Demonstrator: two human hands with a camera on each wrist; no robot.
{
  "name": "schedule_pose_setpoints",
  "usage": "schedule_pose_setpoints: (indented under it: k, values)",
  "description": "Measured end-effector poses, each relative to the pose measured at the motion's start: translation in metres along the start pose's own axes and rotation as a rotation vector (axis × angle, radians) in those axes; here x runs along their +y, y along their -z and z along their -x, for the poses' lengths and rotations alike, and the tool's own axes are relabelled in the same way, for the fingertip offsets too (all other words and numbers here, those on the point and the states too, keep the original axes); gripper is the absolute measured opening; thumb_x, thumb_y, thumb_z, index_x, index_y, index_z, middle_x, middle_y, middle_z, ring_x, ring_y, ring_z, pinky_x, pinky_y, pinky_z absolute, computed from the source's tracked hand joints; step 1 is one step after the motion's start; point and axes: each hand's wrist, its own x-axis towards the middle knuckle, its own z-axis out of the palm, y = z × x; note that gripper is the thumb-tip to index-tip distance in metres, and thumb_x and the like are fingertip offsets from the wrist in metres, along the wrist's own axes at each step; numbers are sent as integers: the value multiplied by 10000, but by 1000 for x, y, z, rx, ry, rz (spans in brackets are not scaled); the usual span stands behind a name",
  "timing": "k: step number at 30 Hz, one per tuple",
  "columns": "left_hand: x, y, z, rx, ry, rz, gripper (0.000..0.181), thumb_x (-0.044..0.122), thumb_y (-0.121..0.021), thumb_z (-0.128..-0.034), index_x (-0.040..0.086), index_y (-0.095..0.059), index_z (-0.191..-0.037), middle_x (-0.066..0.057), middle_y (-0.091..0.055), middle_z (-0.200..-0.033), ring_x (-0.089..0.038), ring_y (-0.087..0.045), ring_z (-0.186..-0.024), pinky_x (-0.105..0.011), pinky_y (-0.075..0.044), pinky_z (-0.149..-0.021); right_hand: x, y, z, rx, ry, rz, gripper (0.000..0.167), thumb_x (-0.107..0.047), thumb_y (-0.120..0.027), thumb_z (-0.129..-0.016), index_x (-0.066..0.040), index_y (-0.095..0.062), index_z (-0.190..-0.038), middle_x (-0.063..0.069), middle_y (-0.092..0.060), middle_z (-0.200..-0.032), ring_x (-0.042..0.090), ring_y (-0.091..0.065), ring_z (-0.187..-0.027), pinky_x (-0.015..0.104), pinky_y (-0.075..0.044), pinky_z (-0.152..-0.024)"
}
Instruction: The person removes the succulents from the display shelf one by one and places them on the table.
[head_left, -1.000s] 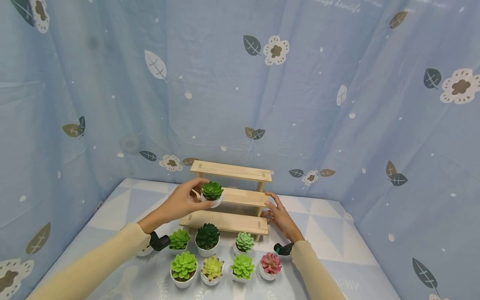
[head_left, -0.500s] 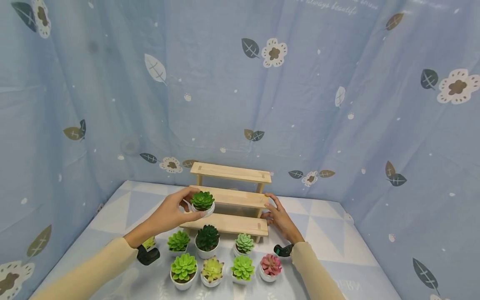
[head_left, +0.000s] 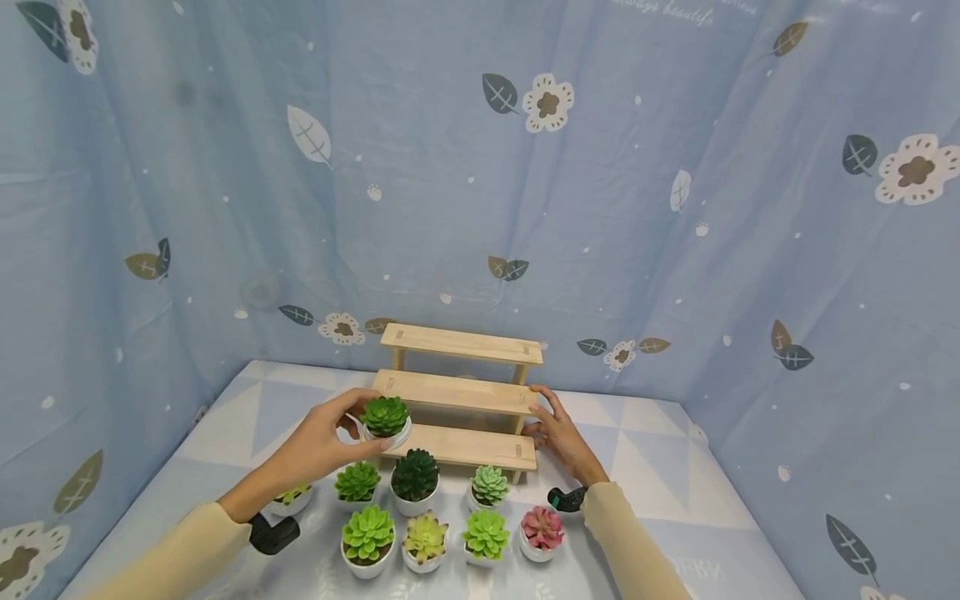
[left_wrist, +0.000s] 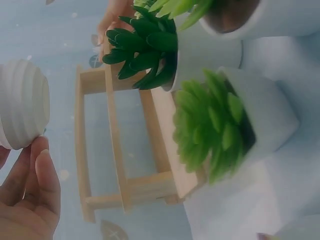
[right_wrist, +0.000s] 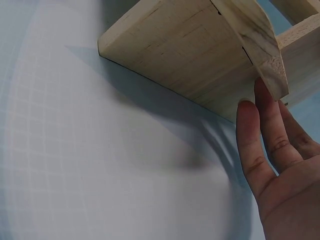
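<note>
My left hand (head_left: 324,442) pinches a small potted succulent (head_left: 385,417) by its white pot, raised in front of the left end of a three-step wooden plant stand (head_left: 457,392). The plant is dark green and upright. In the left wrist view the ribbed white pot (left_wrist: 24,105) sits between thumb and fingers, its plant out of frame. My right hand (head_left: 564,440) holds the stand's right end at the middle step. Seen from the right wrist, its fingers (right_wrist: 270,127) touch the edge of the wood, the thumb hidden.
Several potted succulents stand before the stand: a dark green one (head_left: 415,477), a pink one (head_left: 542,531), a yellow-green one (head_left: 425,537) and other green ones. Another plant (head_left: 291,496) is partly hidden by my left forearm. A patterned blue curtain (head_left: 450,167) hangs behind the table.
My left hand has moved left and down with the succulent, from before the middle step to the stand's left end. The right hand keeps its place on the stand.
</note>
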Motion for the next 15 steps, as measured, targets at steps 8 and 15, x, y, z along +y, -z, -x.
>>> schedule_pose_setpoints:
  k: [8, 15]
  values:
    - [-7, 3, 18, 19, 43, 21, 678, 379, -846, -874, 108, -558, -1424, -94, -598, -1218, -211, -606, -862, -330, -522, -685, 1, 1, 0, -8, 7, -10, 602, -446, -546, -1071, -272, -304, -1595, 193, -607, -1270, 224, -695, -893, 384, -512, -718]
    - [-13, 6, 30, 18, 70, 18, 639, 373, -848, -872, 125, -579, -1397, -52, -599, -1099, -162, -606, -832, -315, -518, -681, 1, 0, 0, -11, 2, -20, 620, -460, -557, -1063, -274, -298, -1595, 177, -595, -1305, 257, -680, -907, 386, -488, -705]
